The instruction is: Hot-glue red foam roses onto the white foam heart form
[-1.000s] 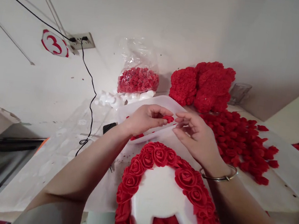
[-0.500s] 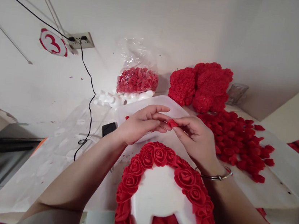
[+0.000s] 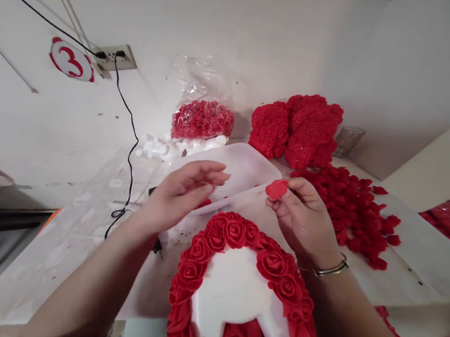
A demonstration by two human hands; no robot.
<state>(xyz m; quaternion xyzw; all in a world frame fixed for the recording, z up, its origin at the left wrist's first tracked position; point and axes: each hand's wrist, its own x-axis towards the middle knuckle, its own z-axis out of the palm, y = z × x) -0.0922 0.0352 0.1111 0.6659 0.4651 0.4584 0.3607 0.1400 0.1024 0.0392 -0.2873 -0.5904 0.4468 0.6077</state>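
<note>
Between the thumb and fingers of my right hand (image 3: 302, 211) is a small red foam rose (image 3: 276, 189), its flat side facing me. My left hand (image 3: 189, 189) hovers to the left, fingers stretched out and apart, with nothing in it. Below both hands stands a white foam form (image 3: 241, 285) edged with red foam roses (image 3: 234, 232); part of its white surface is bare. Several loose red roses (image 3: 343, 205) lie heaped on the table beyond my right hand.
A translucent white plastic tub (image 3: 247, 152) sits behind my hands. Farther back are a clear bag of red roses (image 3: 204, 121), rose-covered red shapes (image 3: 295, 128) and a clear glass (image 3: 349, 140). A black cord (image 3: 132, 151) hangs from the wall socket (image 3: 119, 59) onto the table.
My hands have moved apart. The left has drawn back leftward and down, off the rose; the right has shifted rightward, still holding it. The view has shifted slightly.
</note>
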